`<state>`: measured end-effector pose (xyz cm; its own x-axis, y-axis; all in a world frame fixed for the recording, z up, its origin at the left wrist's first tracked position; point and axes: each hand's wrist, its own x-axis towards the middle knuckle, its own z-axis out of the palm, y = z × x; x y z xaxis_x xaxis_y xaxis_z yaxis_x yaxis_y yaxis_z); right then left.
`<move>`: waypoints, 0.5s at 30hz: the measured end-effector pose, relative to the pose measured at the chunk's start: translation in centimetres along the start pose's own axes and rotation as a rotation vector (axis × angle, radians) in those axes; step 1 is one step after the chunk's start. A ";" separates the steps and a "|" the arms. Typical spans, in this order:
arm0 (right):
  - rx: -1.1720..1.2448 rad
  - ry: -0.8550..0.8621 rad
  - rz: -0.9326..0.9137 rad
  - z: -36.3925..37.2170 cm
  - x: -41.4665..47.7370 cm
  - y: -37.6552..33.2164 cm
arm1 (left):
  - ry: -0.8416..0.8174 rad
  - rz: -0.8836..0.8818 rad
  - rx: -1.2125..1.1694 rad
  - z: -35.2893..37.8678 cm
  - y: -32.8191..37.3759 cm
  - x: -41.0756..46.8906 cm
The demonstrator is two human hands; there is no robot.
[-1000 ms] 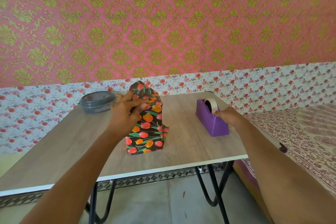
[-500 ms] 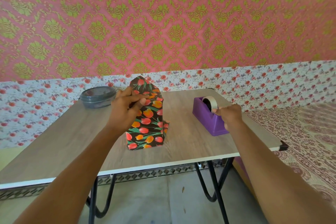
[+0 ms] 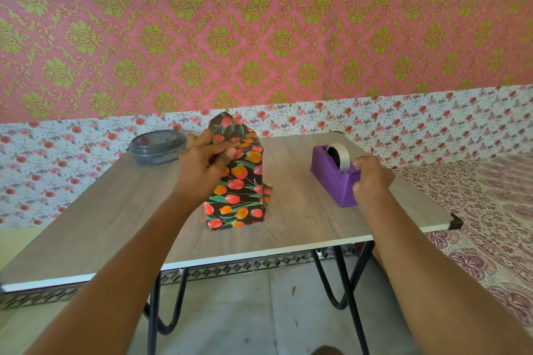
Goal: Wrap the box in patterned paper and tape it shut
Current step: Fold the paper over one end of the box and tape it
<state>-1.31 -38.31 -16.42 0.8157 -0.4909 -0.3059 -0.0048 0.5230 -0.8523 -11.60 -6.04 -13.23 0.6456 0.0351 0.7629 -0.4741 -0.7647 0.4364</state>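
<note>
**Desk:** What are the hands doing?

**Photographer:** Centre frame, the left hand [image 3: 206, 166] is clamped on the upper part of the box [image 3: 238, 181], thumb and fingers pinching the folded paper against it. Right of centre, the right hand [image 3: 372, 179] is curled at the near end of the purple tape dispenser [image 3: 334, 179], fingertips closed at the cutter. Whether a strip of tape is already caught between them cannot be made out.

**Desk:** Why that hold on the box?

**Photographer:** The box stands on end at the middle of the worktop [image 3: 302, 210], dressed in dark tulip-print paper. Its top flap rises to a point above the hand, unsealed. The pinch, by my reading, keeps the side folds from springing open while the other hand fetches tape.

**Desk:** And the dispenser's place?

**Photographer:** On the worktop to the right of the box, well apart from it, roll [image 3: 340, 155] upright and facing the wearer, so one hand can likely pull a strip alone.

**Desk:** Anything else?

**Photographer:** A grey lidded container [image 3: 157, 147] sits at the worktop's far left, just beside the left hand in the frame, untouched. A patterned bed [image 3: 490, 210] runs down the right edge.
</note>
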 end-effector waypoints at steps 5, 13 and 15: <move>0.070 0.017 0.014 -0.6 -0.8 -0.4 | -0.005 -0.008 -0.007 0.0 0.0 0.0; 0.147 0.020 -0.032 -2.4 -1.2 2.0 | -0.026 -0.038 0.014 0.0 0.1 0.0; 0.137 -0.031 -0.070 -3.1 -0.3 3.0 | -0.031 -0.018 -0.018 -0.1 0.0 -0.1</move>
<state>-3.37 -38.76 -20.16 0.8289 -0.5089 -0.2322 0.1304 0.5794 -0.8046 -11.71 -5.96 -13.27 0.6718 0.0285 0.7402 -0.4729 -0.7526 0.4582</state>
